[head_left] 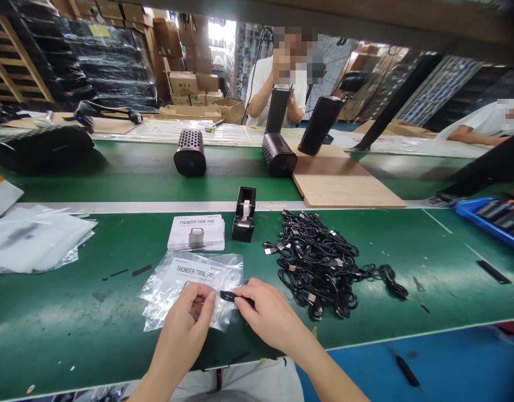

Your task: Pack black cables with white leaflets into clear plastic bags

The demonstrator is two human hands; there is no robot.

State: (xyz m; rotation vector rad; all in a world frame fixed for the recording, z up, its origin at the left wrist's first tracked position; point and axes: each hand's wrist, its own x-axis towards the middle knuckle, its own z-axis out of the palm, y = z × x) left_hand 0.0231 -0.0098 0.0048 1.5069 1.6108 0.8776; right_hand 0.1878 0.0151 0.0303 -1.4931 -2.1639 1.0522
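My right hand [267, 315] pinches a coiled black USB cable [228, 296] over the clear plastic bags [158, 290]. My left hand [189, 315] is closed, thumb against fingers, at the edge of the top plastic bag, just left of the cable's end. Through that bag shows a printed "Thunder Trail Pro" leaflet. Behind the bags lies a stack of the same leaflets [196, 231], beside a black tape dispenser [244, 215]. To the right of my hands spreads a tangled pile of black USB cables [315, 257].
More plastic bags [34, 237] lie at the left, and a blue tray [470, 209] stands at the right. Across the table are black speakers [190, 153] and a wooden board [344, 181]. One person [259, 84] sits opposite; another is at the far right.
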